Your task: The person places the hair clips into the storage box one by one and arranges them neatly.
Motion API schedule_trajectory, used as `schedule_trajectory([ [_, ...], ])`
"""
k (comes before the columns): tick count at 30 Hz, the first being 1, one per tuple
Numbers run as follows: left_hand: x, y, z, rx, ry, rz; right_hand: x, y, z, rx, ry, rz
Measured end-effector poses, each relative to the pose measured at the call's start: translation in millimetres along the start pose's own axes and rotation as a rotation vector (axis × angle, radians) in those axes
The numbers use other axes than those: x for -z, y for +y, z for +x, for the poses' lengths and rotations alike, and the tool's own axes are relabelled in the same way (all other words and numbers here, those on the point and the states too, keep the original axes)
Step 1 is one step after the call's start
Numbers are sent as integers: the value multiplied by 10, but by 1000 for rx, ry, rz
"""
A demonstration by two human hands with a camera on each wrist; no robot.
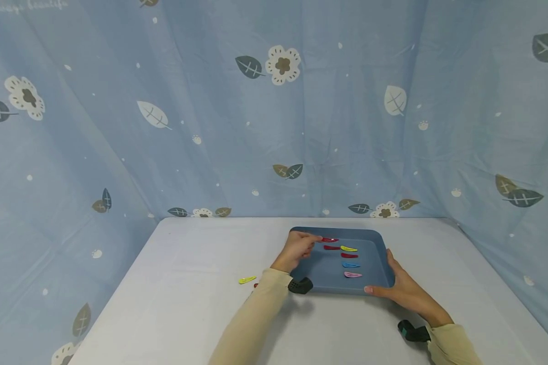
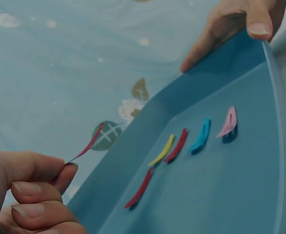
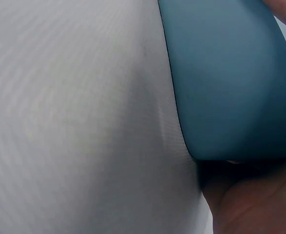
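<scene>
Between thumb and forefinger, my left hand (image 1: 298, 249) pinches a red hair clip (image 2: 90, 145) by one end, over the far left part of the blue tray (image 1: 324, 274). Inside the tray lie a red hair clip (image 2: 139, 189), a yellow one (image 2: 162, 151), a second red one (image 2: 176, 146), a blue one (image 2: 200, 137) and a pink one (image 2: 228, 123). My right hand (image 1: 404, 289) grips the tray's near right corner, thumb on the front rim and fingers along the right side. In the right wrist view, the tray's outer wall (image 3: 226, 87) covers most of that hand.
On the white table (image 1: 187, 314), left of the tray, lies another yellow hair clip (image 1: 247, 280). A small red piece (image 1: 255, 285) shows beside my left sleeve, partly hidden by it. A blue patterned curtain (image 1: 210, 126) hangs behind the table and along its sides.
</scene>
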State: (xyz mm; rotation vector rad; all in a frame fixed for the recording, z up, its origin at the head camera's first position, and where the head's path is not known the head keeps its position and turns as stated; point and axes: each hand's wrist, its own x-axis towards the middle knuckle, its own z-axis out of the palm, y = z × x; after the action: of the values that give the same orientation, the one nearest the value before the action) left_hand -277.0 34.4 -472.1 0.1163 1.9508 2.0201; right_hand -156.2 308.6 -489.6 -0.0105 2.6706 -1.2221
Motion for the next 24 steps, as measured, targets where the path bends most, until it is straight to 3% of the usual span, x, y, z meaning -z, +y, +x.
schedule_trajectory([
  [12, -57, -123, 17, 45, 13, 96, -2, 14, 2, -2, 0, -3],
  [24, -63, -208, 54, 56, 16, 119, 11, 4, 4, 4, 0, 7],
])
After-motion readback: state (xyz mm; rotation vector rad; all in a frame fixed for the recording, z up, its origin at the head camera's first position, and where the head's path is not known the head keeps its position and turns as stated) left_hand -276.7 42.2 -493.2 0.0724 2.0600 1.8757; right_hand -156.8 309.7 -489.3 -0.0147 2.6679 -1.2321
